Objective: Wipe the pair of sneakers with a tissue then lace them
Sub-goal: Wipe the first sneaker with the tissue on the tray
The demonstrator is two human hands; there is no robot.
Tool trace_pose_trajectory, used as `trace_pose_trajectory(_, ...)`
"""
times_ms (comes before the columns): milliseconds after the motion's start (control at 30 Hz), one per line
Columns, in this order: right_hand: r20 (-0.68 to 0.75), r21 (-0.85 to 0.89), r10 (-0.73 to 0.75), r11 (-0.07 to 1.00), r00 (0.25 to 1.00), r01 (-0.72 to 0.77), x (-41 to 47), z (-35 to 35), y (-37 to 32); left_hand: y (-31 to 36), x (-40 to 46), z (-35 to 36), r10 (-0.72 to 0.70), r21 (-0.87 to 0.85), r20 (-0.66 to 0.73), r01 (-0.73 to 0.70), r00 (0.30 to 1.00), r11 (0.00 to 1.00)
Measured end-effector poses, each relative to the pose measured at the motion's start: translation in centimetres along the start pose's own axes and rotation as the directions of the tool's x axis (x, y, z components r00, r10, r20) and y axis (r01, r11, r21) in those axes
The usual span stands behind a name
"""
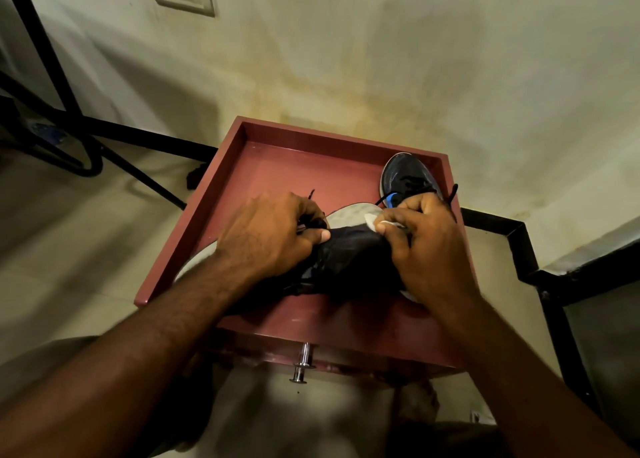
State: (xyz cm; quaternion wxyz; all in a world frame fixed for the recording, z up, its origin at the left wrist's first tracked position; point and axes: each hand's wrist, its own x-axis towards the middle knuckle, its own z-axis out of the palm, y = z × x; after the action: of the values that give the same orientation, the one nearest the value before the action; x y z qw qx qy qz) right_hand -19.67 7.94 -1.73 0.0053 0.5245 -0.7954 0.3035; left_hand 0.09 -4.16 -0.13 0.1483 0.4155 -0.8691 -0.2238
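The nearer dark sneaker (349, 250) lies on its side in the reddish drawer-like tray (277, 167), close to the tray's front wall, with its pale sole (353, 213) turned toward the tray's back wall. Its long axis runs roughly side to side across the tray, so both hands sit right on it, one toward each end. The left hand (270, 236) grips the upper with curled fingers, thumb pressed on the fabric, apparently taking in a black lace (311, 194) whose end pokes up just behind the knuckles. The right hand (426, 243) pinches a crumpled white tissue (375, 220) against the edge where sole meets upper. The second sneaker (407, 177) stands in the tray's far right corner, toe toward the back wall, its lace loose over the tray's right rim. By the look of it, wiping is underway; the right hand is placed to stroke along the sole edge while the left steadies the shoe.
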Motion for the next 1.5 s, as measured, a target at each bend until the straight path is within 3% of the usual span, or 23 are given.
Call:
trace_pose_trajectory(133, 0.051, 0.123, -0.124, 0.985, 0.991, 0.117, -0.4, 1.2, -3.0, -0.4, 0.2, -0.1, -0.001, -0.001, 0.017, 0.001, 1.000, 1.000)
trace_pose_trajectory(267, 0.109, -0.047, -0.252, 0.965, 0.962, 0.258, -1.0, 0.7, -3.7, -0.7, 0.3, -0.2, 0.015, -0.017, 0.040, -0.014, 0.999, 1.000)
trace_pose_trajectory(367, 0.013, -0.183, -0.149, 0.972, 0.989, 0.149, -0.1, -0.8, -1.5, -0.6, 0.5, -0.3, -0.003, -0.023, 0.042, 0.004, 0.999, 1.000)
trace_pose_trajectory(467, 0.020, -0.051, -0.067, 0.996, 0.998, 0.068, 0.0, -0.7, -0.6, -0.4, 0.2, 0.1, -0.005, -0.010, 0.024, 0.006, 1.000, 1.000)
trace_pose_trajectory(533, 0.067, 0.027, -0.140, 0.990, 0.988, 0.138, -0.9, 0.2, -2.3, -0.2, 0.1, 0.2, 0.004, 0.004, 0.009, -0.004, 1.000, 1.000)
trace_pose_trajectory(667, 0.135, -0.093, -0.365, 0.921, 0.921, 0.379, -2.2, 1.6, -4.9, -0.2, -0.1, -0.1, 0.028, 0.013, 0.013, -0.028, 1.000, 1.000)
trace_pose_trajectory(800, 0.039, -0.250, -0.240, 0.938, 0.970, 0.242, -0.5, -0.7, -2.3, -0.1, 0.0, -0.3, 0.019, 0.005, 0.022, -0.019, 1.000, 1.000)
trace_pose_trajectory(900, -0.001, -0.132, -0.170, 0.977, 0.985, 0.169, -0.7, -0.9, -1.6, 0.1, 0.0, -0.2, 0.022, 0.017, 0.019, -0.022, 1.000, 1.000)
trace_pose_trajectory(1000, 0.119, -0.027, -0.297, 0.953, 0.947, 0.302, -2.6, 1.4, -4.6, 0.2, -0.2, -0.1, 0.037, 0.033, 0.015, -0.037, 0.999, 0.999)
trace_pose_trajectory(1100, 0.120, -0.146, -0.387, 0.904, 0.914, 0.402, -2.3, 1.5, -4.9, 0.0, -0.3, -0.2, 0.057, 0.042, 0.016, -0.058, 0.998, 0.997)
trace_pose_trajectory(1200, -0.002, -0.220, -0.296, 0.932, 0.955, 0.289, -0.8, -0.6, -2.5, -0.1, -0.3, -0.3, 0.054, 0.047, 0.003, -0.054, 0.999, 0.997)
trace_pose_trajectory(1300, -0.050, -0.121, -0.170, 0.979, 0.984, 0.163, -1.0, -0.8, -1.8, 0.0, -0.3, 0.0, 0.062, 0.071, -0.006, -0.061, 0.998, 0.996)
trace_pose_trajectory(1400, 0.067, -0.049, -0.330, 0.942, 0.942, 0.333, -2.9, 1.5, -4.7, 0.0, -0.2, 0.0, 0.048, 0.068, 0.006, -0.048, 0.999, 0.997)
trace_pose_trajectory(1500, 0.102, -0.179, -0.427, 0.881, 0.899, 0.438, -2.5, 1.3, -4.7, -0.1, -0.3, -0.1, 0.048, 0.054, 0.023, -0.049, 0.999, 0.997)
